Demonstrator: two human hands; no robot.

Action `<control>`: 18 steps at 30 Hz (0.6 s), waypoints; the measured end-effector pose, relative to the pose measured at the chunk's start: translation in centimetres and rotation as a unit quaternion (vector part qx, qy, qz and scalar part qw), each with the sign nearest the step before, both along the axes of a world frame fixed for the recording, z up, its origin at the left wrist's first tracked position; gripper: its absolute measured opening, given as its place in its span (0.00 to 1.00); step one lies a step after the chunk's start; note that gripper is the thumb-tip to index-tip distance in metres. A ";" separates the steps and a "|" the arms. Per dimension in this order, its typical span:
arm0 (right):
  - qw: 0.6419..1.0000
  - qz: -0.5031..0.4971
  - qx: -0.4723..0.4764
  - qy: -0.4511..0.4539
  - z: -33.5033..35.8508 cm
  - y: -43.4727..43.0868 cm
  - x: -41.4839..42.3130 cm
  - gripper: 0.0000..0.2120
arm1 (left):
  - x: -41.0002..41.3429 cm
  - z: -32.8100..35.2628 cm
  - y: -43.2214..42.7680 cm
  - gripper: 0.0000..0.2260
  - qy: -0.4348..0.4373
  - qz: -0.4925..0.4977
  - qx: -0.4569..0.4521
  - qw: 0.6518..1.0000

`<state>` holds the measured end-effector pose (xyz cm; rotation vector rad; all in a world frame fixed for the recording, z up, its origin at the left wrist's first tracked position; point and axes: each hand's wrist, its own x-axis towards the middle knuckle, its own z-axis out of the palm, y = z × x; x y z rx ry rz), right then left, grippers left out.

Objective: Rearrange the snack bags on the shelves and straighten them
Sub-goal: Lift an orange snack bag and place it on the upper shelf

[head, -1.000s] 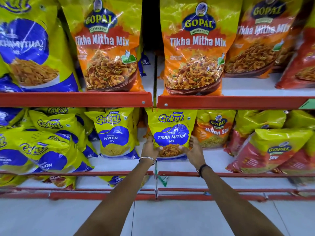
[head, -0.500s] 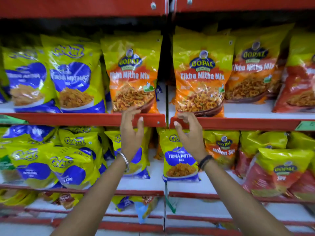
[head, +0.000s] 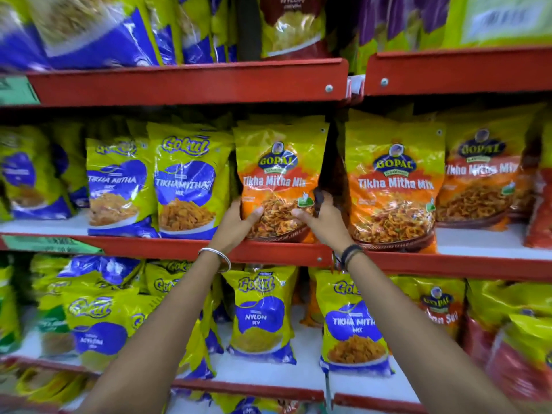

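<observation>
Hands [head: 280,222] hiding Gopal bag [head: 279,171] base

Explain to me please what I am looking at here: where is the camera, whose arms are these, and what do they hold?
There is no machine here. A person wears one wide camera on the head, looking forward and down, so the two bare arms coming in from the bottom are that person's own. In front stand red shop shelves filled with snack bags. The left hand, with a silver bangle on its wrist, and the right hand, with dark bands on its wrist, grip the lower sides of one orange Gopal Tikha Mitha Mix bag standing upright on the middle shelf. Beside it on the left stands a yellow and blue Gokul Tikha Mitha bag; on the right, another orange Gopal bag. The picture's edges are blurred.
</observation>
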<state>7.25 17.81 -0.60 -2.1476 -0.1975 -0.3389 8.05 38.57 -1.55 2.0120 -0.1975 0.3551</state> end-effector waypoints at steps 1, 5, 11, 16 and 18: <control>1.000 0.006 0.006 0.000 -0.5 -0.1 0.1 0.34 | -0.1 -0.1 0.1 0.22 0.002 -0.009 -0.006 1.000; 0.999 0.012 0.023 -0.024 -1.5 -0.2 -0.8 0.38 | -1.2 -0.5 0.1 0.21 -0.017 -0.021 -0.067 0.997; 0.987 0.001 0.129 -0.101 -2.0 -1.0 -4.5 0.28 | -4.7 -0.6 -1.6 0.26 -0.097 -0.022 -0.162 0.982; 0.958 0.024 0.259 -0.120 -1.3 -3.3 -8.9 0.24 | -8.8 0.2 -4.4 0.31 -0.134 -0.015 -0.189 0.973; 0.957 0.023 0.265 -0.116 -1.7 -4.5 -10.6 0.24 | -10.3 -0.1 -5.5 0.30 -0.125 -0.013 -0.184 0.975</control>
